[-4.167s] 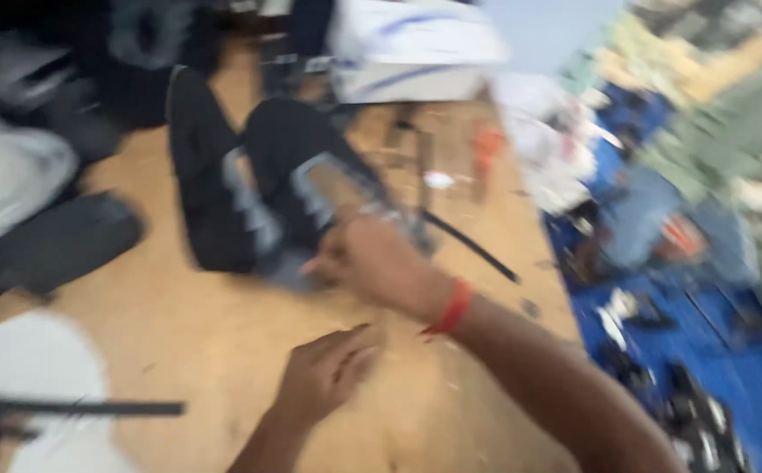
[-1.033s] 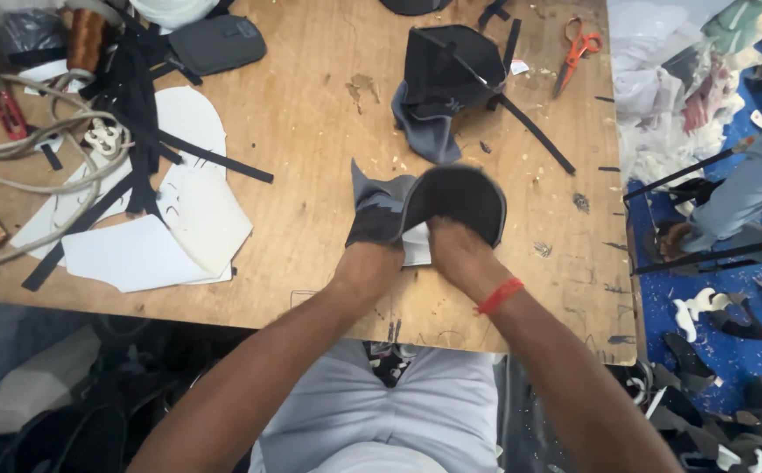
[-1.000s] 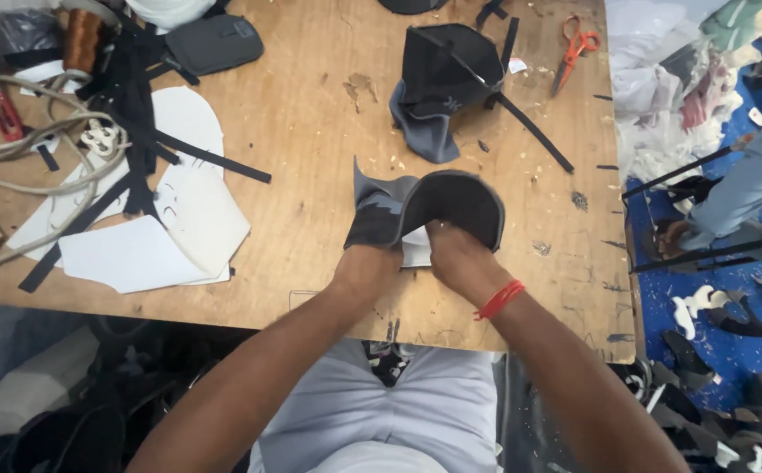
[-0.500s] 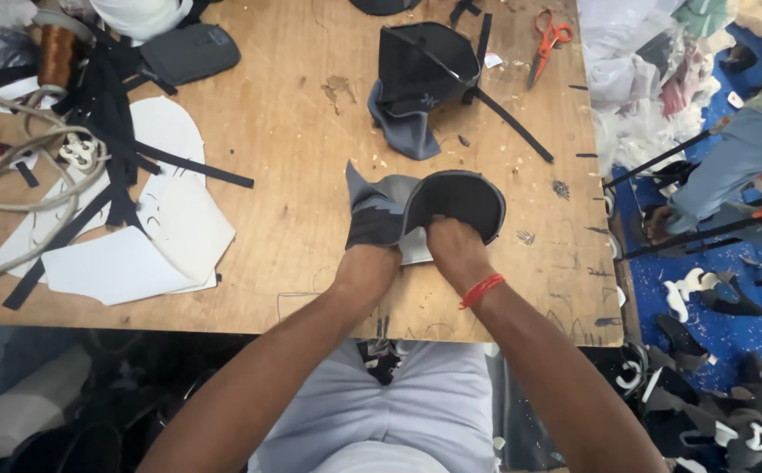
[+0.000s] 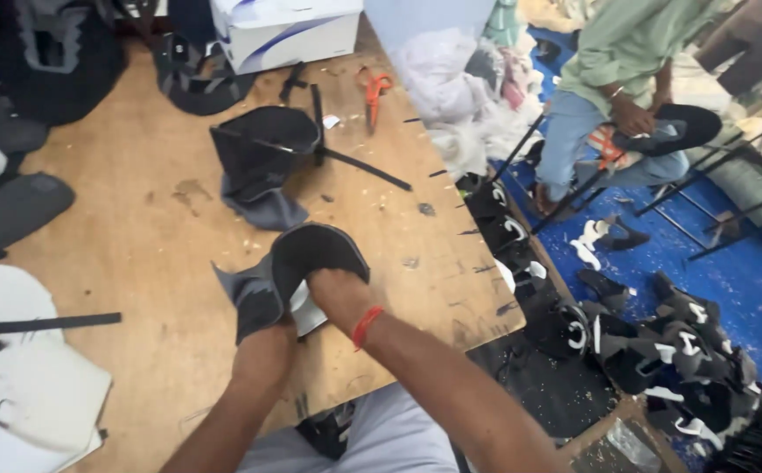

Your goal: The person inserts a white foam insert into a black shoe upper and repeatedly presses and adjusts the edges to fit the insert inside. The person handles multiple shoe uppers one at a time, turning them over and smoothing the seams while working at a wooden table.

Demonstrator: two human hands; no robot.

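I look down on a wooden table [image 5: 136,263] where both my hands meet near its front edge. My left hand [image 5: 265,346] grips a grey and black fabric piece [image 5: 254,293], fingers closed on its lower part. My right hand [image 5: 339,293], with a red band [image 5: 366,326] at the wrist, presses into the same piece under its black curved edge [image 5: 319,248]; its fingers are tucked inside, so I cannot tell how far they curl. The piece rests on the table, just back from the front edge, with a white scrap [image 5: 309,308] showing beneath it. Bare wood lies open to the left and behind my hands. Farther back sits a second dark fabric bundle [image 5: 263,158] with a thin black strip [image 5: 363,168] running toward the right edge. Orange scissors [image 5: 375,90] lie near the far right, and a white box [image 5: 289,31] stands at the back. White sheets [image 5: 39,385] and a black strap [image 5: 39,324] crowd the near left corner. Past the right edge, black pieces with white marks [image 5: 661,350] are heaped on a blue floor [image 5: 748,280], where another person [image 5: 626,79] sits, well apart.
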